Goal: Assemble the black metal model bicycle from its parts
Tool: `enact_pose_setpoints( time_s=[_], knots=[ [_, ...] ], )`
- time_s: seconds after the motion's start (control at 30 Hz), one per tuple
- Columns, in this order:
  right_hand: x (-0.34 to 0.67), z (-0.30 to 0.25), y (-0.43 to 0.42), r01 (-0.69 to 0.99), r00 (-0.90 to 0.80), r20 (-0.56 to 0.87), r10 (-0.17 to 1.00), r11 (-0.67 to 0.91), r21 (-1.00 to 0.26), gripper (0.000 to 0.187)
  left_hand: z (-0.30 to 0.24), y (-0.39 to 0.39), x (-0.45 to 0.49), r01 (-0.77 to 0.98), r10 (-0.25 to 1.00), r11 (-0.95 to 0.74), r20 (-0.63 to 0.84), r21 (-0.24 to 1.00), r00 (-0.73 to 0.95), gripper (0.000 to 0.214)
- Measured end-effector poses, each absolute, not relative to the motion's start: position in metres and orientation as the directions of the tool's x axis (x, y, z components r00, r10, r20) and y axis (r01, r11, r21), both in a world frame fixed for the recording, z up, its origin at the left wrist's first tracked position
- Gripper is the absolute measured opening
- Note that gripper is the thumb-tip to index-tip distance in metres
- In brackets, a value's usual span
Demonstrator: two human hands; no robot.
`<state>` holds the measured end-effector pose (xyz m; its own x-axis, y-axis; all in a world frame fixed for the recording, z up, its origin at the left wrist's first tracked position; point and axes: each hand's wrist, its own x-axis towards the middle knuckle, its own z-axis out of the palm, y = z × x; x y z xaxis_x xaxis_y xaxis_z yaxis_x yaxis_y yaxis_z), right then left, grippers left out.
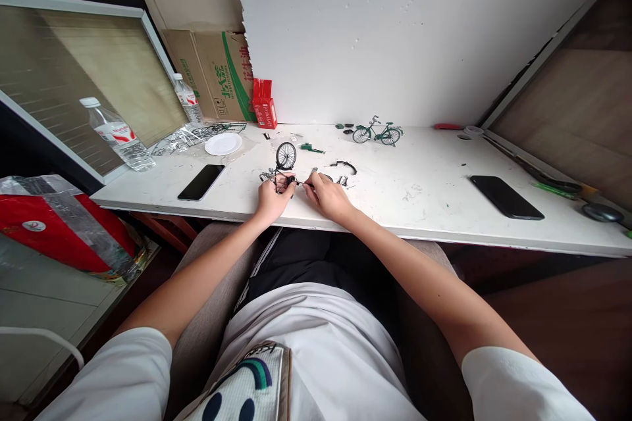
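Note:
My left hand (272, 200) is closed round a small black model bicycle (286, 156) near the table's front edge. One spoked wheel of it stands up above my fingers, and much of the frame is hidden by the hand. Just to the right, the fingers of my right hand (326, 195) are pinched together on a thin, dark piece that points at the bicycle; its kind is too small to make out. A curved black part (344, 166) lies behind my right hand. Farther back are a green part (312, 148) and a complete green model bicycle (378, 131), upright.
A phone (201, 182) lies on the left and another phone (506, 197) on the right of the white table (419, 191). Back left are a white plate (223, 143), two water bottles (120, 135), a red box (264, 104) and a cardboard box (217, 75).

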<state>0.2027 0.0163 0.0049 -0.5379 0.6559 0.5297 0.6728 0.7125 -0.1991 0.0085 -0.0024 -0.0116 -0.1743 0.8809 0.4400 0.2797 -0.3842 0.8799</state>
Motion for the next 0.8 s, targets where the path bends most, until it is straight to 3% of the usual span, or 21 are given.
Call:
enact_pose_setpoints(
  time_s=[0.17,0.37,0.8],
  knots=[
    [0.2034,0.0067,0.0142,0.680,-0.533,0.531,0.659,0.707,-0.195,0.022,-0.0113,-0.0033,0.0085,0.277,0.882,-0.386,0.440,0.880,-0.168,0.030],
    [0.2062,0.0057,0.0117,0.617,-0.516,0.562,0.646,0.736,-0.279,0.019,-0.0089,-0.0061,0.0110,0.302,0.875,-0.395,0.455,0.868,-0.163,0.029],
    [0.2074,0.0043,0.0132,0.613,-0.559,0.558,0.613,0.759,-0.220,0.011,-0.0100,-0.0044,0.0092,0.247,0.887,-0.386,0.431,0.889,-0.165,0.031]
  ],
)
